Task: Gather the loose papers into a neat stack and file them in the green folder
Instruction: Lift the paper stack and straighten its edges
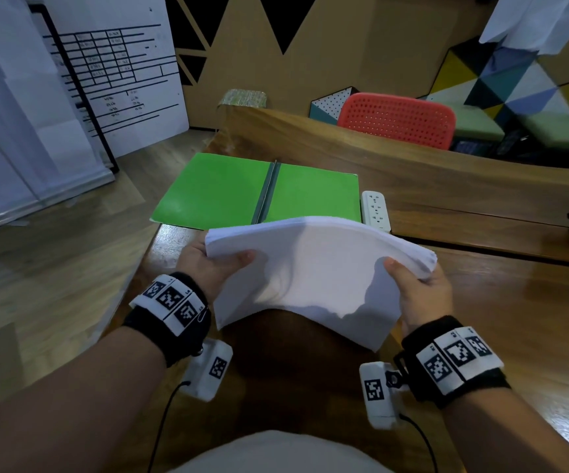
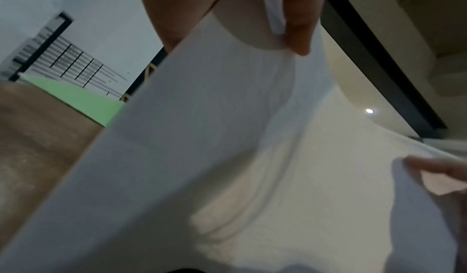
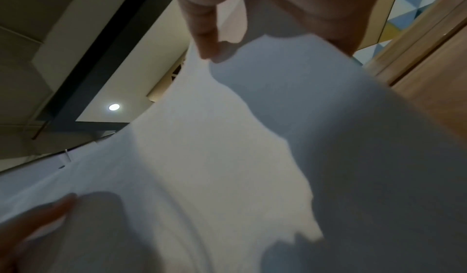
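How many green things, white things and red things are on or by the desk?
Green: 1, the open green folder.
White: 2, the stack of papers held by the left hand and right hand, and the power strip.
Red: 1, the chair.
Total: 4.

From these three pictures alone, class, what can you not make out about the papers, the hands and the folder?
- Fingers beneath the white paper stack: head view, paper hides them; only thumbs of left hand and right hand show.
- Print on the sheets: none visible; wrist views blurred.
- Open green folder: near edge hidden behind the stack; left wrist view shows a sliver.
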`<state>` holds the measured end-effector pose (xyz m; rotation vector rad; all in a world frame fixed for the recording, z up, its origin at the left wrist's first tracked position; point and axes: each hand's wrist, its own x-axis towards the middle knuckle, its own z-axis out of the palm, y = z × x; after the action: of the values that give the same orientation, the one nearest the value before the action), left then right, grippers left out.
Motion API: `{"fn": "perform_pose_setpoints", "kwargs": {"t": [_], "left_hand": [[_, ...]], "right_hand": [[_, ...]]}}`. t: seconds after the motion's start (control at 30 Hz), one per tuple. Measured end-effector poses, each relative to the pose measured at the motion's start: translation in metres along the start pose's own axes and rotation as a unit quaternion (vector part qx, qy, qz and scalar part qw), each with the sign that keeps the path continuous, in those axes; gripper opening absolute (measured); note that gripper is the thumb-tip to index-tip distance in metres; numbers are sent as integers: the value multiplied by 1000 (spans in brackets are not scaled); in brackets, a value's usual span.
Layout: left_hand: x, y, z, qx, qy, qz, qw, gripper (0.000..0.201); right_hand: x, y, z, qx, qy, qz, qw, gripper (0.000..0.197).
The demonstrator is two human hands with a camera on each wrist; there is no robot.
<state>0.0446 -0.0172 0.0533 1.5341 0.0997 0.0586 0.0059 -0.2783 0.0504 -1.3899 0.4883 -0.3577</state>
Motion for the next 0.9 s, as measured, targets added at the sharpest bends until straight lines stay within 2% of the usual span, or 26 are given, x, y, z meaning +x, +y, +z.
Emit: {"fn": "perform_pose_setpoints", "kwargs": {"t": [0.07,0.13,0.17,0.27,0.4,0.5,0.6,0.73,0.9], "left_hand": [[0,2,-5,-6,7,29,1000,33],[4,2,-10,-41,14,30,999,39],[7,2,-11,-63,25,18,998,34],[13,4,-8,-65,69,-6,995,11],[13,9,-4,-52,70,15,996,6],[14,10,-5,-47,69,14,996,10],[14,11,-5,-58,69,9,996,11],[16,16,-3,-61,82,-5,995,26],[16,18,-2,-43,57,-11,997,27]], "right_hand": [[-2,-9,0,31,-18,54,998,17],[-3,-19,-2,62,-27,94,993,22],[-2,-24,-3,77,-22,95,992,24],[-3,-30,-3,51,-32,56,997,17],[-1,-30,-2,12,-22,30,999,13],[-1,-30,-2,-9,-26,20,999,11],[1,-32,-2,5,-16,24,1000,17],[6,-29,-2,-14,7,9,1000,25],[10,-31,-1,-38,-6,-22,999,24]]}}
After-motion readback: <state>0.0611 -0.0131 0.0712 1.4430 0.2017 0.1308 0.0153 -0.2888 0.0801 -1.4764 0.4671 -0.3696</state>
